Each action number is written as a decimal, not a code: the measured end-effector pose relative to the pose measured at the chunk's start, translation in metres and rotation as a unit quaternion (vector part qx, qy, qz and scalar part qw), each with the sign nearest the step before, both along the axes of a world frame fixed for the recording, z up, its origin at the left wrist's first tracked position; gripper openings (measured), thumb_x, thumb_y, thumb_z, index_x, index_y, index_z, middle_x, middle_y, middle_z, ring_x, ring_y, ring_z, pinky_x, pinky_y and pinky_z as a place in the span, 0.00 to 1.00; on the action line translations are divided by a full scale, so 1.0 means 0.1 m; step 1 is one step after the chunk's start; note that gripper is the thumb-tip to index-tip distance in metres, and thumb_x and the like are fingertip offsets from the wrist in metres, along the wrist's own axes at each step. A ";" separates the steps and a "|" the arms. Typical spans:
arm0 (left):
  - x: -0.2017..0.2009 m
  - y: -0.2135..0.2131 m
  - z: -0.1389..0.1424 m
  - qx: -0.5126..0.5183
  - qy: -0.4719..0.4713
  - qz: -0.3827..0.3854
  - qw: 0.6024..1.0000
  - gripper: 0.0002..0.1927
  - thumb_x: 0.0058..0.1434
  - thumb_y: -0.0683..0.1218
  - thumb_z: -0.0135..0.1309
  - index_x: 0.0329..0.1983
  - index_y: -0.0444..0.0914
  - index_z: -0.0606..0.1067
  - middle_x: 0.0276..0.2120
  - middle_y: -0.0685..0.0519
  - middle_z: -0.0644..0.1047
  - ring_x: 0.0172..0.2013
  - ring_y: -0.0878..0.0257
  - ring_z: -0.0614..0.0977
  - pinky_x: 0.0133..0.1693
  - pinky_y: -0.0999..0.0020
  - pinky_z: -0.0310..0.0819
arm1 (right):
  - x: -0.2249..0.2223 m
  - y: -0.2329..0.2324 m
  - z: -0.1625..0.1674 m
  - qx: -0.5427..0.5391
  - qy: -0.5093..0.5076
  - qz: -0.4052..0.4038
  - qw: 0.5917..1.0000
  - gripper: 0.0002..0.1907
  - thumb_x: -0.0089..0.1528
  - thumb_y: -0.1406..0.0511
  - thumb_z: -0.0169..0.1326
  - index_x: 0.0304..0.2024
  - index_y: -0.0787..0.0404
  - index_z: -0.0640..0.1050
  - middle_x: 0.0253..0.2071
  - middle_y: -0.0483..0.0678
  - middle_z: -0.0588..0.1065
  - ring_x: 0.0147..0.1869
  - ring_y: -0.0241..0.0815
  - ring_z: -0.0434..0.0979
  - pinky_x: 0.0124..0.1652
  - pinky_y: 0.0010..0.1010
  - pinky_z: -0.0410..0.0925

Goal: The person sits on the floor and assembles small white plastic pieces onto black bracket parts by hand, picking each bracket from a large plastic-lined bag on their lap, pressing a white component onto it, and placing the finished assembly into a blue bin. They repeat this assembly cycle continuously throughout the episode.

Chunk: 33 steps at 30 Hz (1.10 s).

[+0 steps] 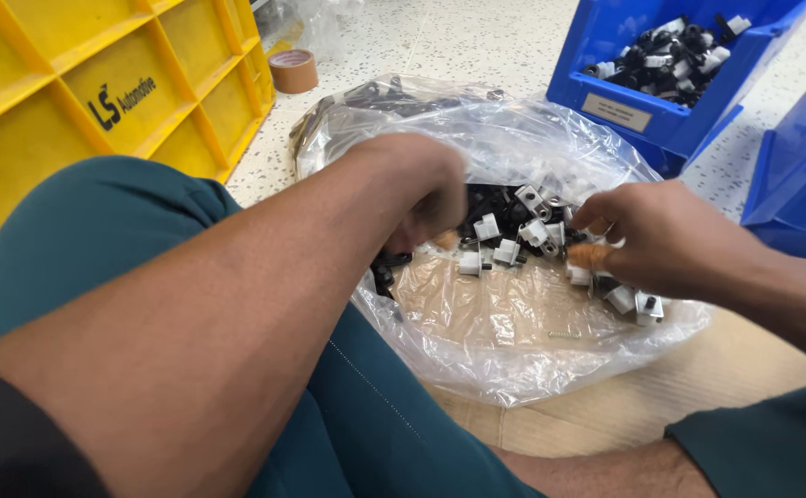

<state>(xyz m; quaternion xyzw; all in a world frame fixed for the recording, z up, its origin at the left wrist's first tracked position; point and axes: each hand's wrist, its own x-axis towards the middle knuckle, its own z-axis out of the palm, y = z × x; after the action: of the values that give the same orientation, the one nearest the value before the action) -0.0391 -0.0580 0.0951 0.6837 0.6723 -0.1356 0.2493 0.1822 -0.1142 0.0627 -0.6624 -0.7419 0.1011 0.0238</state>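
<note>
A clear plastic bag (504, 341) lies open on the floor between my knees. It holds several small white and black plastic parts (514, 226). My left hand (421, 189) reaches into the bag with its fingers curled down among the parts; what it holds is hidden. My right hand (652, 235) is at the right side of the pile, fingers pinched on small white parts (580, 274). Some white pieces (638, 302) lie just under that hand.
A yellow plastic crate (99, 83) stands at the left. A blue bin (661, 101) with more black and white parts sits at the back right, another blue bin (804, 175) at the far right. A roll of brown tape (293, 70) lies behind. Cardboard (698, 378) is under the bag.
</note>
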 end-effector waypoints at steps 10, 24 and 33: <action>-0.30 0.18 -0.73 -0.045 0.069 -0.152 0.985 0.25 0.46 0.32 0.55 0.38 0.52 0.88 0.37 0.49 0.87 0.35 0.55 0.88 0.32 0.58 0.84 | 0.12 0.01 -0.32 0.057 -0.075 0.091 0.991 0.14 0.55 0.70 0.61 0.44 0.56 0.86 0.47 0.52 0.82 0.54 0.50 0.82 0.55 0.41 0.75; -0.18 -0.14 -0.51 0.123 -0.013 -0.196 0.973 0.12 0.53 0.50 0.66 0.36 0.39 0.82 0.32 0.45 0.84 0.31 0.53 0.86 0.33 0.60 0.83 | 0.20 -0.34 0.46 -0.080 0.512 -0.166 0.839 0.14 0.63 0.69 0.56 0.49 0.69 0.78 0.43 0.54 0.79 0.48 0.44 0.81 0.51 0.36 0.76; 0.48 -0.52 0.01 -0.080 -0.575 0.174 0.795 0.14 0.70 0.42 0.43 0.49 0.26 0.72 0.45 0.38 0.73 0.34 0.64 0.79 0.37 0.76 0.86 | 0.09 -0.54 0.37 0.001 0.588 -0.129 0.798 0.19 0.67 0.71 0.51 0.59 0.73 0.74 0.51 0.61 0.77 0.56 0.52 0.82 0.57 0.45 0.77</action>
<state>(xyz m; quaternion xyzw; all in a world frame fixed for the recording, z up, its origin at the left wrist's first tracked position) 0.0091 -0.1099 0.0959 0.4850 0.4993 0.2753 0.6632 0.1909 -0.1685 0.0998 -0.5651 -0.4928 0.4668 0.4689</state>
